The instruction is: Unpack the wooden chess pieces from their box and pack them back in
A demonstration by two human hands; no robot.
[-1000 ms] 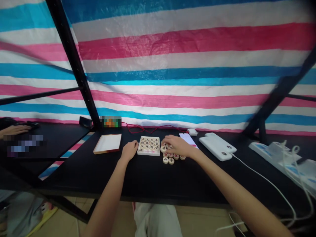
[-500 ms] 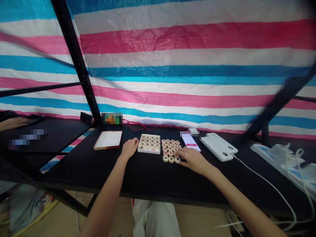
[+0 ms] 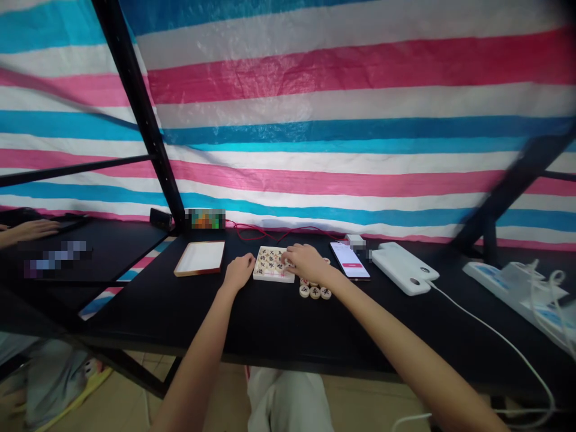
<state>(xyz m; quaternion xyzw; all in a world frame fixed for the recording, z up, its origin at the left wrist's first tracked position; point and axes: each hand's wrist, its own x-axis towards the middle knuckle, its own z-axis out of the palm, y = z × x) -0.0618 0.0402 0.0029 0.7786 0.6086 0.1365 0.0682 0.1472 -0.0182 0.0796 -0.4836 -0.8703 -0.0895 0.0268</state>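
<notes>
A white box (image 3: 273, 278) holds several round chess pieces with black characters. My left hand (image 3: 239, 270) rests just left of the box, fingers curled; what they hold, if anything, is hidden. Over the box's right side is my right hand (image 3: 303, 261), its fingertips down at the pieces and its fingers bent; I cannot make out what is between them. Other round pieces (image 3: 315, 293) lie on the black table right of the box, partly covered by my right hand and wrist.
A shallow white-lined lid (image 3: 200, 258) lies at the left. On the right are a phone (image 3: 350, 260), a white device (image 3: 401, 267) with a cable and a power strip (image 3: 517, 297). Another person's hand (image 3: 38, 230) is at the far left, beyond the dark post (image 3: 157, 150).
My right hand has moved left from the loose pieces to the box's right side. My left hand stays beside the box. The view has shifted slightly.
</notes>
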